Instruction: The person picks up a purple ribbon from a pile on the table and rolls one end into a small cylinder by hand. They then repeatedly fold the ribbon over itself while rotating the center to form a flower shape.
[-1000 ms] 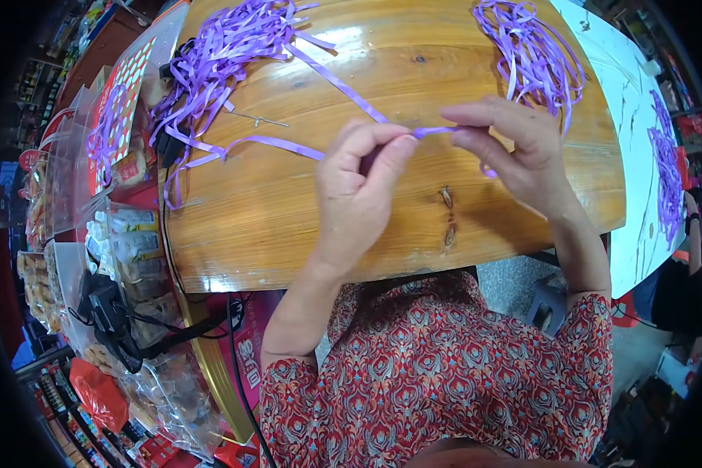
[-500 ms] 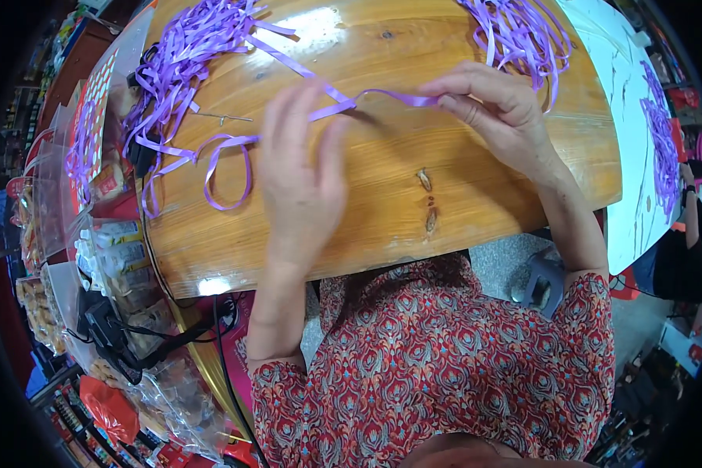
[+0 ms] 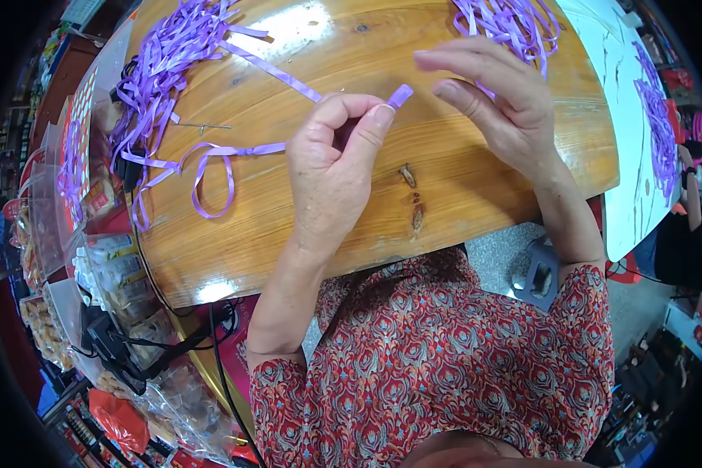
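Observation:
Above the middle of the wooden table, my left hand pinches a purple ribbon between thumb and index finger, its short end sticking up past the fingertips. Other lengths of purple ribbon run from behind that hand: one goes up to the heaped purple ribbons at the far left, another lies leftward on the wood and curls into a loop. My right hand hovers to the right of the ribbon end, thumb and fingers apart, with nothing seen between them.
A second bundle of purple ribbons lies at the table's far right. A thin metal pin-like piece rests near the left heap. White marble-look tabletop adjoins on the right, with more ribbon. Packaged goods crowd the left edge; a grey stool stands below.
My left hand has moved right and now pinches the ribbon near its end. My right hand has let go of the ribbon and opened, rising slightly.

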`<act>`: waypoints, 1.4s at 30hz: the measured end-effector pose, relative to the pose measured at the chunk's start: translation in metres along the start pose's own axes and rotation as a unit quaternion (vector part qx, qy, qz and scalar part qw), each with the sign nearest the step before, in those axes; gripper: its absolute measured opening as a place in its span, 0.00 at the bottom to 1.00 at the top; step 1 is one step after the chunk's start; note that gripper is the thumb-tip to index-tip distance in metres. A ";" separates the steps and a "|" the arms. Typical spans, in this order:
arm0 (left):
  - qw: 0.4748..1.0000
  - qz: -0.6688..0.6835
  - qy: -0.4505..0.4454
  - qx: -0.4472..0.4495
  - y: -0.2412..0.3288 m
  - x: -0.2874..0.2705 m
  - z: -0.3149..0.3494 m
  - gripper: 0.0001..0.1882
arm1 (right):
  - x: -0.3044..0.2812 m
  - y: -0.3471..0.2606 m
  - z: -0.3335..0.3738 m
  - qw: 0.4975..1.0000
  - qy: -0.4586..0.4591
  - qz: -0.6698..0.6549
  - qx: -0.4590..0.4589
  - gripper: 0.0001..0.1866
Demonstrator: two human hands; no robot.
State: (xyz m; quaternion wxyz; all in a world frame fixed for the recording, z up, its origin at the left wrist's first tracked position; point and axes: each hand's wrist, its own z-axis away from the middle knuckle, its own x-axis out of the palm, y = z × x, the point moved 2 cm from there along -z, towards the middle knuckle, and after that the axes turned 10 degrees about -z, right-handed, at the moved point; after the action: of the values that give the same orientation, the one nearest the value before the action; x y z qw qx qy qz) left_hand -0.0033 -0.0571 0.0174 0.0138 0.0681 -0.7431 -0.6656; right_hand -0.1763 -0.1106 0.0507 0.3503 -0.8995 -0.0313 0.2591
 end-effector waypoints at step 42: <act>0.983 0.180 0.024 -0.017 -0.004 0.006 0.008 0.08 | 0.028 -0.007 0.005 0.999 -0.013 -0.040 0.001 0.13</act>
State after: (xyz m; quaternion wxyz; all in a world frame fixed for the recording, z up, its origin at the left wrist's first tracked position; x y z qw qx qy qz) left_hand -0.0093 -0.0503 0.0119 0.1524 -0.0506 -0.7313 -0.6628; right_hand -0.1533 -0.0959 0.0399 0.3612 -0.8937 -0.0715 0.2565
